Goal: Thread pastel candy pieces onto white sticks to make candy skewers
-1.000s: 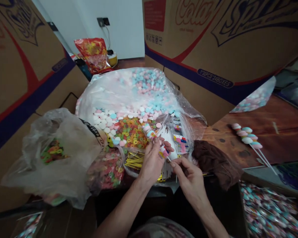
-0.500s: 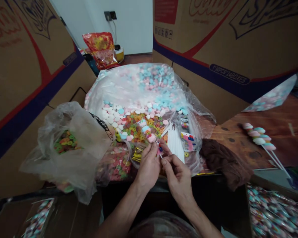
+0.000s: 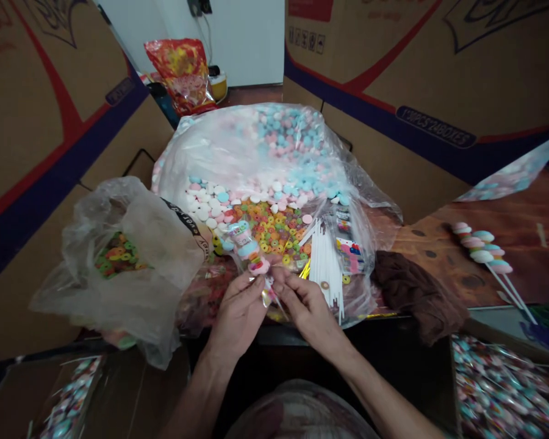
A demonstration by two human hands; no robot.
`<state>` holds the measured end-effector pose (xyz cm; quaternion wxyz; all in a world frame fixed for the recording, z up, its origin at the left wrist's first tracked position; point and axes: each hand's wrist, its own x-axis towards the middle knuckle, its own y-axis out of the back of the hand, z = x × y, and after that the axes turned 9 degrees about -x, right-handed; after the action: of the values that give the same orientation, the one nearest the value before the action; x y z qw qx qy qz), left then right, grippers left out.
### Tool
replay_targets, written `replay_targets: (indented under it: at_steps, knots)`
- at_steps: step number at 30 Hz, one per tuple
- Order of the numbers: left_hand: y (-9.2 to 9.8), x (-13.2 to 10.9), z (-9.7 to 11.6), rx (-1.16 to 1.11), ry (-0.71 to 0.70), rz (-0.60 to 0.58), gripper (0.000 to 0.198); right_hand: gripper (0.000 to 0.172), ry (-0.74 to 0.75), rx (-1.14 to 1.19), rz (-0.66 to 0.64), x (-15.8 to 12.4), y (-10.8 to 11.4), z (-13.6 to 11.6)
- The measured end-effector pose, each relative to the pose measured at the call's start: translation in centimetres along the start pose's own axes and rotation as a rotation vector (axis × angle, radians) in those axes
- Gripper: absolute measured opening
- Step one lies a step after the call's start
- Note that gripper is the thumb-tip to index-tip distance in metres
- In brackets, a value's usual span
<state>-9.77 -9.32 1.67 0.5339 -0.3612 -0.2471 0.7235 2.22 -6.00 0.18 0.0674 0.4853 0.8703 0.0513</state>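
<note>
A candy skewer (image 3: 248,249) in a clear wrapper tilts up and to the left, its marshmallow pieces above my fingers. My left hand (image 3: 243,305) pinches its lower end, where the wrapper is gathered. Close on the right, my right hand (image 3: 304,302) has its fingers pressed together at the gathered wrapper and stick; a thin tie there is too small to make out surely. Behind my hands lie ring candies (image 3: 279,228), loose marshmallows (image 3: 205,204) and white sticks (image 3: 324,262). Gold ties (image 3: 305,269) show beside the sticks.
A plastic bag of ring candies (image 3: 119,256) stands at the left. Marshmallow skewers (image 3: 482,247) lie at the right by a brown cloth (image 3: 409,292). Large cartons (image 3: 370,79) rise behind. A box of wrapped candies (image 3: 507,390) is at the lower right.
Both hands have shifted left with the skewer, which now tilts further left. My right hand has moved up to the gathered wrapper. The camera view has shifted slightly.
</note>
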Motion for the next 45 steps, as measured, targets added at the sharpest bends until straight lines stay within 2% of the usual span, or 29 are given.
replay_targets:
  at_steps: [2,4,6,10,12,15,19,23,26,29,33,36,39,42,45]
  knots:
    - [0.4,0.3,0.6,-0.036,-0.085,0.060,0.017,0.026,0.109,-0.369,-0.037,1.5,1.4,0.0]
    - [0.7,0.6,0.7,-0.041,-0.132,0.129,0.017,0.024,0.163,-0.690,0.110,3.8,2.9,0.4]
    - [0.9,0.8,0.6,-0.012,-0.107,0.172,0.022,0.022,0.217,-0.943,0.243,6.3,4.1,1.2]
    - [0.7,1.0,-0.1,0.051,-0.078,0.198,0.031,0.025,0.336,-1.142,0.234,9.7,5.5,2.9]
    - [0.4,1.2,-0.5,0.058,-0.134,0.198,0.032,0.024,0.372,-1.150,0.237,9.9,5.8,3.4]
    - [0.1,1.7,-0.9,0.044,-0.211,0.199,0.031,0.021,0.379,-1.079,0.323,8.6,6.0,3.7]
    - [0.0,2.4,-1.0,0.043,-0.218,0.190,0.029,0.020,0.369,-0.948,0.405,6.9,6.1,3.9]
    - [0.4,2.7,-1.1,0.061,-0.179,0.208,0.027,0.023,0.361,-1.062,0.372,7.7,6.2,3.8]
    - [0.6,2.6,-1.2,0.085,-0.149,0.230,0.025,0.026,0.366,-1.232,0.285,9.2,6.3,3.6]
    - [0.7,2.5,-1.3,0.135,-0.197,0.269,0.027,0.022,0.411,-1.333,0.206,10.3,6.7,3.4]
    - [0.9,2.6,-1.4,0.166,-0.299,0.327,0.028,0.018,0.456,-1.272,0.147,10.8,7.3,3.7]
    - [1.0,2.9,-1.3,0.154,-0.305,0.272,0.027,0.017,0.428,-1.234,0.157,10.6,7.6,4.1]
    - [0.8,3.2,-1.3,0.151,-0.293,0.218,0.025,0.019,0.397,-1.196,0.225,9.8,7.5,4.0]
    - [0.6,3.3,-1.3,0.169,-0.297,0.207,0.024,0.018,0.364,-1.007,0.307,7.9,6.8,2.8]
    - [0.1,3.2,-1.5,0.163,-0.278,0.201,0.021,0.013,0.310,-0.489,0.258,5.3,5.1,1.2]
